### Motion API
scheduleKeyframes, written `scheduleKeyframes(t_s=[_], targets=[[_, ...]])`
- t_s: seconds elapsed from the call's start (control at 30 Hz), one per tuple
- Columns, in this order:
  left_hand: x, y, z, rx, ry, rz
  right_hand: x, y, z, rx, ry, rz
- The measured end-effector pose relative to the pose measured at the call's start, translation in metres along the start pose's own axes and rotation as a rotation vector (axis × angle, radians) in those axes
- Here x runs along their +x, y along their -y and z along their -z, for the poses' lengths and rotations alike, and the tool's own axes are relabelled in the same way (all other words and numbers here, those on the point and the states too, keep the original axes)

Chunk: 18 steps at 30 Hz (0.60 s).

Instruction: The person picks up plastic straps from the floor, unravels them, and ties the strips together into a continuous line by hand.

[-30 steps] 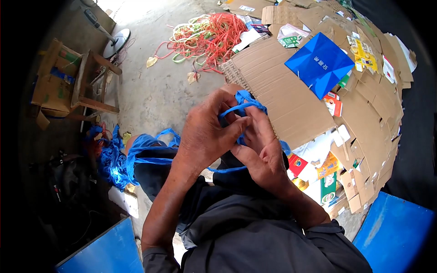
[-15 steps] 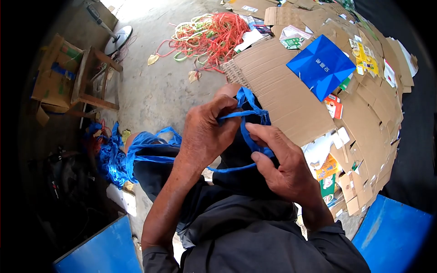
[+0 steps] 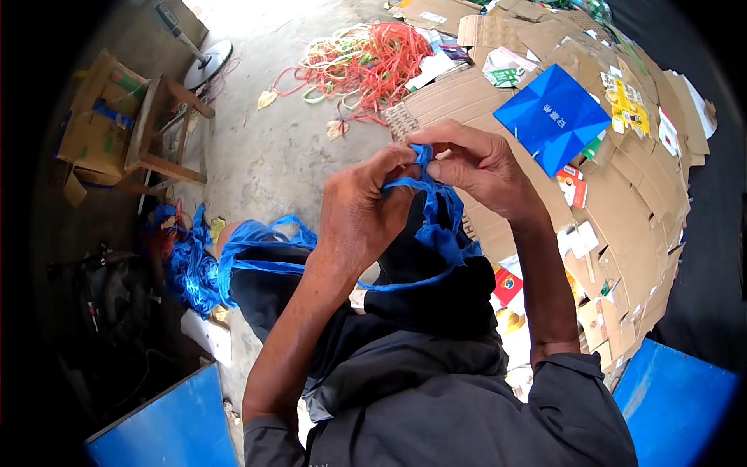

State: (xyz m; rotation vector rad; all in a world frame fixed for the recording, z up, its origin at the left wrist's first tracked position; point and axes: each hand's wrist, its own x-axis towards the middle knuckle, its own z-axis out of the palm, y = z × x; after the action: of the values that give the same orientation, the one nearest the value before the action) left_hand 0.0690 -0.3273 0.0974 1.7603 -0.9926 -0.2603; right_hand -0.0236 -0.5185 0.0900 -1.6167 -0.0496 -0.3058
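Note:
Both hands meet over my knees on a blue fabric strip (image 3: 442,233). My left hand (image 3: 364,204) is closed, pinching the strip between thumb and fingers. Close beside it on the right, my right hand (image 3: 482,167) grips an upper part of the strip between thumb and forefinger. Below the hands the strip hangs in loops and a crumpled bunch over my dark trousers. More blue strips (image 3: 261,233) lie across my left knee and run down to a tangled blue heap (image 3: 193,268) on the floor at the left. The spot between the fingertips is partly hidden.
A pile of flattened cardboard (image 3: 622,226) covers the right side, with a blue paper bag (image 3: 552,118) on it. Ahead on the floor lies a tangle of red and green cords (image 3: 373,62). A wooden stool (image 3: 167,159) and a cardboard box (image 3: 101,124) stand at the left.
My right hand has moved up and forward, from the lower loop to the top of the strip beside my left hand. The blue loops now hang bunched below. My left hand has barely moved.

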Motion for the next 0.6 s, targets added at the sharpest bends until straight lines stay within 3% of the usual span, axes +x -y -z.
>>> scheduleKeyframes(t_s=[0.1,0.2,0.4,0.6], targets=[[0.000,0.001,0.000,0.041,0.011,-0.014,0.003,-0.007,0.001,-0.045,-0.018,0.029],[0.000,0.003,-0.006,-0.182,-0.033,-0.035,0.002,-0.006,0.003,-0.052,-0.089,0.051],[0.001,-0.008,0.002,-0.205,0.116,0.139,0.004,0.007,0.014,-0.032,-0.117,0.083],[-0.002,0.001,-0.002,-0.330,0.141,0.046,0.003,0.012,0.025,0.013,-0.212,0.069]])
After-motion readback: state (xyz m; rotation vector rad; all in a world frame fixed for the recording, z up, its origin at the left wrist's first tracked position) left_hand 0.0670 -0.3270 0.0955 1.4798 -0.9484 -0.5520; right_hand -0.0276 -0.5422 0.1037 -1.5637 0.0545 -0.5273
